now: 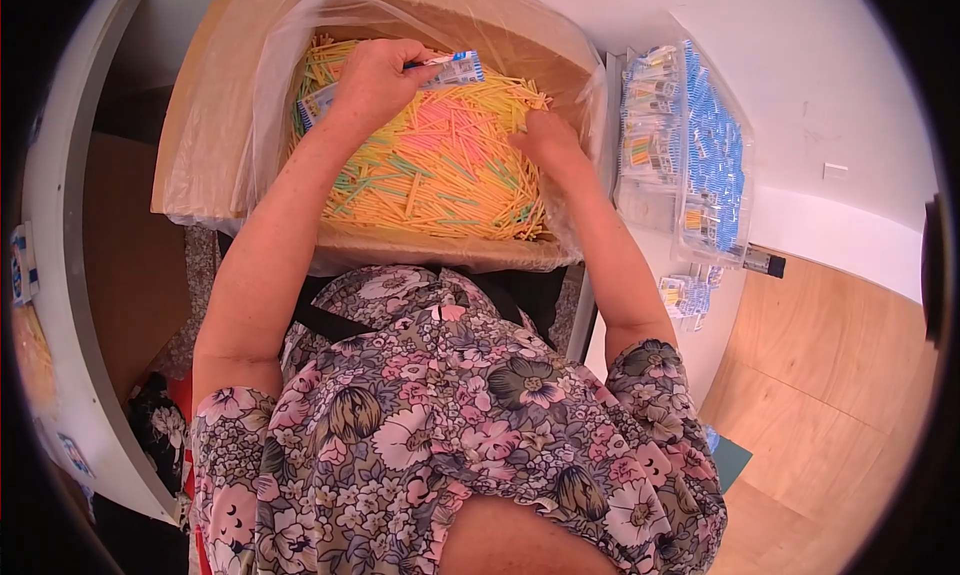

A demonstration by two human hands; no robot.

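Note:
A deep cardboard box (375,243), lined with clear plastic, holds a heap of thin sticks (440,145) in yellow, orange, pink and green. Over the far part of the heap, my left hand (378,80) pinches a small clear packet (460,70) with blue edging. Another blue-edged piece of packaging (312,107) shows beside the left wrist; whether it belongs to the same packet I cannot tell. My right hand (552,143) is at the right side of the heap with curled fingers. What its fingertips hold, if anything, is hidden.
On the right, a clear plastic bin (690,225) is crowded with blue-edged packets (715,165). Several loose packets (685,295) lie on the white surface below it. A white curved table edge (75,225) runs along the left. Loose plastic liner (265,85) hangs over the box's left flap.

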